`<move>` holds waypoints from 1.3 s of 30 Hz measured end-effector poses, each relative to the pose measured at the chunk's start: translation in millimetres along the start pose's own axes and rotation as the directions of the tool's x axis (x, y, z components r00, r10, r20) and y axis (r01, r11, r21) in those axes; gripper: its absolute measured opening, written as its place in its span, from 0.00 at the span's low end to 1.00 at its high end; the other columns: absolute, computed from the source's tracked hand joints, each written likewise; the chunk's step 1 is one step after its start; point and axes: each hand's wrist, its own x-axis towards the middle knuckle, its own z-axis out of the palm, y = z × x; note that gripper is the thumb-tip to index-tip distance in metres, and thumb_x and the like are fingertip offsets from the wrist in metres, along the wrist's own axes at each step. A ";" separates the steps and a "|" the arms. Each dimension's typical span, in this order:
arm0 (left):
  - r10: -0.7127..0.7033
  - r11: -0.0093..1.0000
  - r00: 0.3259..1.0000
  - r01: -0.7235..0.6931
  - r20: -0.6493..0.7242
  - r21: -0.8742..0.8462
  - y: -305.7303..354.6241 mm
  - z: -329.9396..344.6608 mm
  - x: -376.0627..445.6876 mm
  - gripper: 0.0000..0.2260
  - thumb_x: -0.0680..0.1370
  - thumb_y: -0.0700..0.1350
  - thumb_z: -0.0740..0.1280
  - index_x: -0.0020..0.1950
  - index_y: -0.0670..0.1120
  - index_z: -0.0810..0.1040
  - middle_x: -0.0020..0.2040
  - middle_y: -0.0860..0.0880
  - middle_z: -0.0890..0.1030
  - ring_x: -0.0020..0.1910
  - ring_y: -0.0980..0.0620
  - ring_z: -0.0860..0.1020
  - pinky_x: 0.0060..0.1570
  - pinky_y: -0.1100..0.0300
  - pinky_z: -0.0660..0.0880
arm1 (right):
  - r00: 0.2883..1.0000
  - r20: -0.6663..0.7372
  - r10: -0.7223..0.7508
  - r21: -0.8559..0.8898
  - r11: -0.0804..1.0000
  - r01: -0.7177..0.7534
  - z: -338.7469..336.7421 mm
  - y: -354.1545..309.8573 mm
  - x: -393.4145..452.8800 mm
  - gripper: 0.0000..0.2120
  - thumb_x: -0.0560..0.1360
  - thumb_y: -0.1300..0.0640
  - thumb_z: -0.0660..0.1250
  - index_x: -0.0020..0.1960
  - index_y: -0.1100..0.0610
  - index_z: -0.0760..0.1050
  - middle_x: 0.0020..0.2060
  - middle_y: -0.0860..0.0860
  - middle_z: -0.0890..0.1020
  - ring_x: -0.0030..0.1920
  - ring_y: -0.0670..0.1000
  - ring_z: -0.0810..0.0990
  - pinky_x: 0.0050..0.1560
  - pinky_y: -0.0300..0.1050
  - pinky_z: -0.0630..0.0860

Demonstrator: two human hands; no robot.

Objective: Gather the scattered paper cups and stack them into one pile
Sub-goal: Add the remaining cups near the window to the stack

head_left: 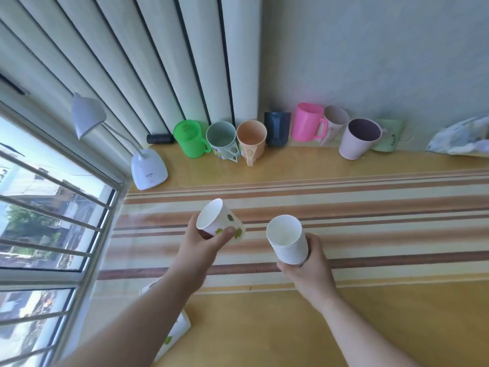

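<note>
Left hand (201, 247) grips one paper cup (218, 221); right hand (309, 263) one stack (288, 241).

Yellow wooden desk (397, 327) in front of me, with a striped beige-and-brown cloth (370, 205) across its middle. White gooseneck desk lamp (149, 169) at the back left by the barred window (47, 221). White vertical blinds (148, 62) hang behind. Row of plastic mugs along the wall: green mug (191, 139), grey-green mug (222, 140), peach mug (251, 140), dark navy mug (277, 128), pink mug (308, 122), pale pink mug (334, 123), lilac mug (358, 139), light green mug (387, 136). Small black cylinder (160, 139) left of the green mug. Crumpled white plastic bag (460, 140) at far right.
</note>
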 end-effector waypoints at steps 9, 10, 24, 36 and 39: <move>0.069 0.998 0.991 -0.068 0.118 -0.014 11.6 43.4 -21.3 0.38 0.62 0.50 0.85 0.70 0.54 0.74 0.59 0.45 0.87 0.61 0.43 0.85 0.59 0.52 0.83 | 0.998 -0.013 -0.065 -0.024 0.998 0.065 0.6 5.7 0.2 0.32 0.67 0.54 0.84 0.56 0.33 0.67 0.51 0.34 0.83 0.50 0.35 0.82 0.45 0.43 0.81; 0.080 0.997 0.987 -0.081 0.138 -0.001 12.7 49.0 -23.7 0.38 0.63 0.49 0.86 0.70 0.57 0.73 0.60 0.45 0.86 0.61 0.43 0.85 0.58 0.53 0.84 | 0.998 -0.007 -0.070 -0.017 0.997 0.069 -0.6 6.4 0.5 0.31 0.67 0.53 0.84 0.57 0.33 0.68 0.51 0.31 0.82 0.50 0.35 0.82 0.45 0.43 0.81; 0.239 0.857 0.945 -0.313 0.222 0.410 6.1 93.8 -35.6 0.36 0.71 0.51 0.85 0.67 0.76 0.69 0.65 0.73 0.78 0.70 0.70 0.74 0.68 0.56 0.77 | 0.996 0.030 -0.088 0.039 0.995 0.087 -8.7 13.9 2.4 0.25 0.65 0.54 0.82 0.58 0.40 0.78 0.52 0.41 0.87 0.51 0.42 0.85 0.47 0.43 0.82; 0.205 0.715 0.979 -0.161 0.015 0.681 -16.9 -46.4 -33.2 0.22 0.71 0.60 0.81 0.60 0.72 0.76 0.63 0.65 0.81 0.67 0.59 0.79 0.69 0.50 0.76 | 0.995 0.044 -0.084 0.023 0.996 0.083 -11.8 21.0 2.4 0.27 0.66 0.56 0.85 0.57 0.38 0.76 0.53 0.38 0.85 0.53 0.39 0.83 0.51 0.43 0.80; 0.101 0.663 0.986 0.031 -0.130 0.748 -31.2 -118.7 -39.4 0.26 0.69 0.60 0.83 0.60 0.73 0.73 0.65 0.55 0.81 0.71 0.47 0.77 0.70 0.41 0.75 | 0.996 0.047 -0.080 0.018 0.997 0.080 -10.5 22.1 2.4 0.27 0.66 0.55 0.85 0.58 0.37 0.76 0.54 0.39 0.85 0.55 0.43 0.84 0.51 0.46 0.82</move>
